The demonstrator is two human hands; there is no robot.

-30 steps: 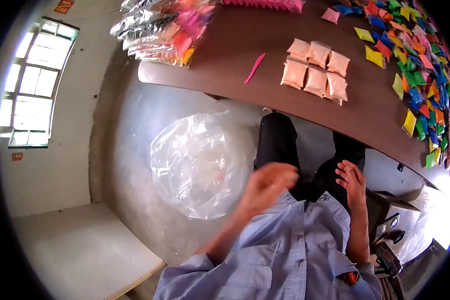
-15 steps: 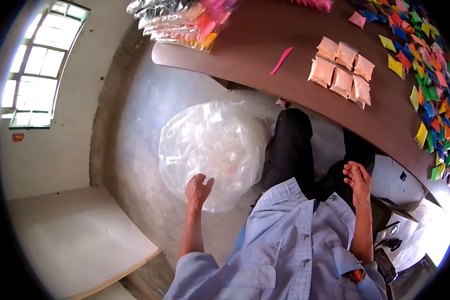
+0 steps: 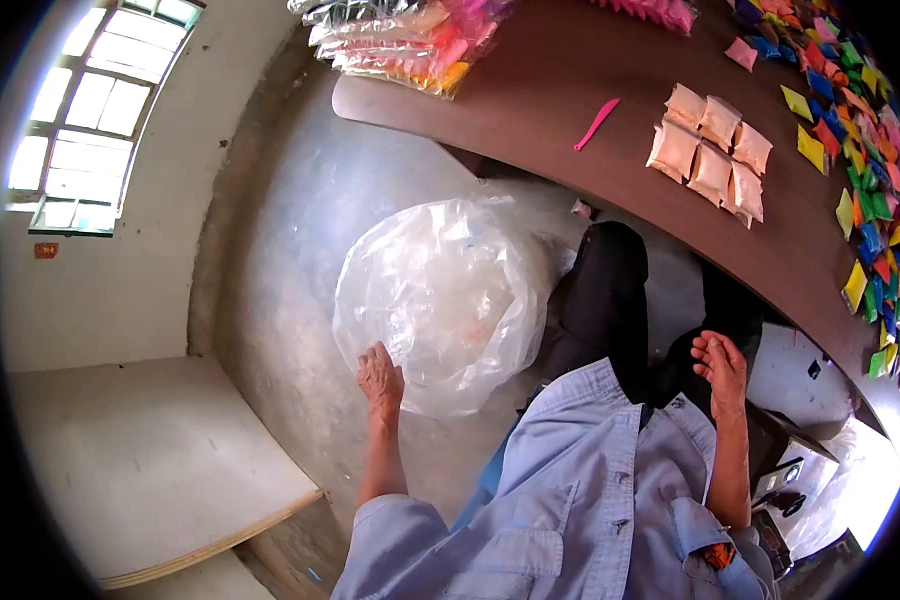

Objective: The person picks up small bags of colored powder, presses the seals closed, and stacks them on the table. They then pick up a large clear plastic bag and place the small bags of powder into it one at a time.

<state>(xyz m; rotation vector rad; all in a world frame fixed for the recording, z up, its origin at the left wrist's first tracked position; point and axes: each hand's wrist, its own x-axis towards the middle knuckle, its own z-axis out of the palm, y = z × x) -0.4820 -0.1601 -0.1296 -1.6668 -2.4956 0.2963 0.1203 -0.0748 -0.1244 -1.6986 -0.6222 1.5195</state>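
Note:
A large clear plastic bag (image 3: 440, 300) stands on the floor to the left of my legs, its wide mouth facing up. My left hand (image 3: 380, 380) is at the near left rim of this bag, fingers stretched toward the film and thumb apart. Over my lap, beside the dark trousers (image 3: 610, 290), hovers my right hand (image 3: 727, 370), its fingers loosely bent with nothing visible in them. Several small sachets of pale peach powder (image 3: 710, 172) lie in a group on the brown table (image 3: 570, 170), beyond the right hand.
A pink plastic knife (image 3: 597, 124) lies on the table. Filled clear packs (image 3: 400, 45) are stacked at the table's far left. Many colourful sachets (image 3: 880, 190) cover its right side. A white board (image 3: 150, 450) stands at the lower left, beneath the window (image 3: 95, 110).
My left hand has moved left along the bag's near rim. The right hand stays over my lap with fingers bent. The whole view has shifted slightly.

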